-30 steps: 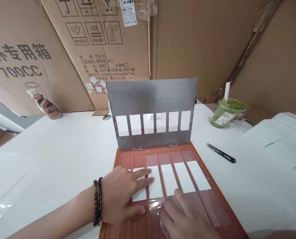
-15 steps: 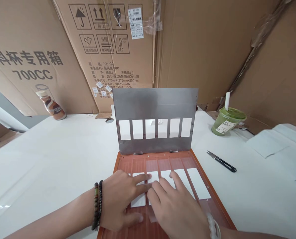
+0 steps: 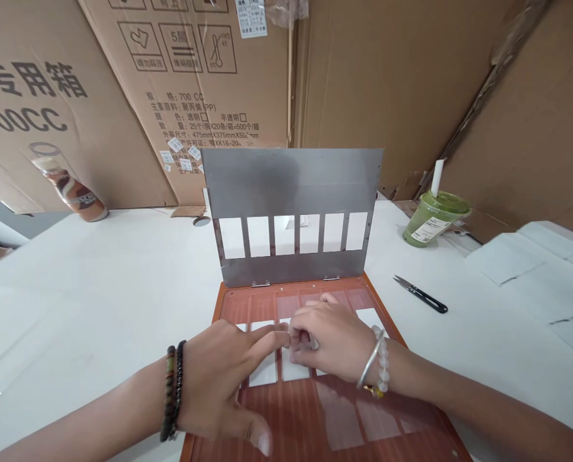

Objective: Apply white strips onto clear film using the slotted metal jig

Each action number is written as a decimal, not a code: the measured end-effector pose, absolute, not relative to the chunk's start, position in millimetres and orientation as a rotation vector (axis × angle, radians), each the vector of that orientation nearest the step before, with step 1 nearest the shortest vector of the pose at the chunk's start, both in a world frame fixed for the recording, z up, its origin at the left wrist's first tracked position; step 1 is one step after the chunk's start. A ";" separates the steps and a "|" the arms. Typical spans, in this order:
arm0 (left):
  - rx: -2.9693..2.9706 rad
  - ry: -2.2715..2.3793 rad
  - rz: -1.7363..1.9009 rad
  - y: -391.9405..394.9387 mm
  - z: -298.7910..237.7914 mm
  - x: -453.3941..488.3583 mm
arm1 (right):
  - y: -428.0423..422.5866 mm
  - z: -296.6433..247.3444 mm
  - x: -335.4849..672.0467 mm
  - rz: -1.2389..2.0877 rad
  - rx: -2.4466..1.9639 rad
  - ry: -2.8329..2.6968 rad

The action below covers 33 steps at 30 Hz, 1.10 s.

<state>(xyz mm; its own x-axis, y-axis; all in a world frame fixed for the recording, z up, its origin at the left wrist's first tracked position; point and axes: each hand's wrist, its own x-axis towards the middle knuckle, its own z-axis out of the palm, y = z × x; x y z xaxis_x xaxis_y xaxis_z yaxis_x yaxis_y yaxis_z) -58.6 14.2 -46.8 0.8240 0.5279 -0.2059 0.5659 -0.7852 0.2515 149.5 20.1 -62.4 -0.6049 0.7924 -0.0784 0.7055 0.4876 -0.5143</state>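
Note:
My left hand (image 3: pixel 223 369) lies over an orange-brown tray (image 3: pixel 262 427), its thumb spread and its fingers reaching forward onto the white cards. Fingertips of both hands meet near the upper part of a middle white card (image 3: pixel 296 370). My right hand (image 3: pixel 337 337) is closed with thumb and fingers pinched above that card; whatever it holds is hidden. Another white card (image 3: pixel 264 372) lies just left of it, partly under my left fingers. Clear film (image 3: pixel 341 420) shows on the tray below my right wrist. A hinged grey metal plate (image 3: pixel 290 183) with several rectangular openings stands upright behind.
Black thread snips (image 3: pixel 421 295) lie right of the tray. Farther back stands a green drink cup (image 3: pixel 433 218) with a straw. A brown bottle (image 3: pixel 77 192) leans at the back left. Cardboard boxes (image 3: pixel 392 83) wall the rear, and pale sheets (image 3: pixel 521 256) lie at right.
My right hand has turned from lying across the cards to a curled pinch, its wrist moving right and away from me. My left thumb has shifted nearer. The view has tilted down.

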 end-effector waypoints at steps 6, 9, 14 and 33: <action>2.760 0.669 -0.247 20.8 -38.1 -55.8 | 26.3 -66.9 150.0 0.783 -1.319 -2.498; 2.776 0.669 -0.256 20.3 -37.0 -55.6 | 27.6 -66.2 148.9 0.769 -1.327 -2.479; 2.796 0.670 -0.336 20.5 -39.0 -58.0 | 29.6 -67.2 146.4 0.677 -1.341 -2.492; 2.739 0.671 -0.386 20.3 -42.1 -60.9 | 31.2 -74.6 146.8 0.598 -1.339 -2.557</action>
